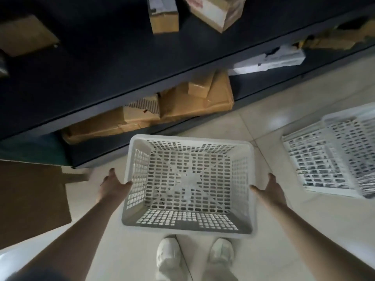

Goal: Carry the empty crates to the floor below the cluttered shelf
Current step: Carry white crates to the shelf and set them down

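Head view is looking straight down on a white rectangular plastic crate (187,185) with slotted lattice walls and a perforated base, empty inside. Both bare forearms are reaching forward; the left hand (113,186) is pressing its thumb on the crate's left rim, fingers spread along the outside, and the right hand (271,189) is lying open against the right wall. The crate is sitting low over the glossy pale tiled floor (263,126), just ahead of two white shoes (194,256). Two more white lattice crates (332,157), nested together, are resting on the floor to the right. A dark metal shelf (121,63) is crossing the upper frame, carrying several brown cardboard boxes (194,102).
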`<control>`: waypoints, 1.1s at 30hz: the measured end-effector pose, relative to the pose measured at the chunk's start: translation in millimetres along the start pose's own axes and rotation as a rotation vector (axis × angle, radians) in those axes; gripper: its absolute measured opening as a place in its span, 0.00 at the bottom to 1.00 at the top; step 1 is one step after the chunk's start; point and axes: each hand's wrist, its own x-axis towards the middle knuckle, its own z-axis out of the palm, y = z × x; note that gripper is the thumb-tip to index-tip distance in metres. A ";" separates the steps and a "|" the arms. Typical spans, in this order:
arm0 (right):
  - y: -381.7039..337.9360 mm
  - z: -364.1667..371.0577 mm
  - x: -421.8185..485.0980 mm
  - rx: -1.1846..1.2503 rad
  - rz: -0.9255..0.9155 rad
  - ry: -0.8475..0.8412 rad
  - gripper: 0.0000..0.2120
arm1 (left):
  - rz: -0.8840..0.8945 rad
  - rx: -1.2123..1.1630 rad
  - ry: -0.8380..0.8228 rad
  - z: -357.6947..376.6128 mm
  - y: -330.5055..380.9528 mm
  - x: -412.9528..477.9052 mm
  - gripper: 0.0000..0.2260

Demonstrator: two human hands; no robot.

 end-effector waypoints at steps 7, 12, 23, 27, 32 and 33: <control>34.7 67.1 64.8 0.048 0.039 0.046 0.32 | -0.038 -0.047 0.012 75.2 -13.7 65.8 0.34; 47.8 82.3 75.9 -0.055 -0.031 0.119 0.15 | -0.007 0.009 0.125 90.1 -22.4 83.4 0.16; 54.8 -32.7 -7.1 -0.030 0.045 0.147 0.17 | 0.135 0.144 0.099 -5.2 14.3 -21.2 0.16; 47.7 -111.0 -67.4 0.007 0.083 0.151 0.21 | 0.226 0.214 0.068 -83.3 54.6 -90.6 0.21; 37.7 -242.1 -162.6 0.045 0.061 0.166 0.23 | 0.354 0.117 0.135 -196.0 113.1 -182.2 0.20; 38.8 -268.9 -181.6 0.063 0.058 0.194 0.20 | 0.402 0.115 0.160 -219.4 126.7 -201.7 0.19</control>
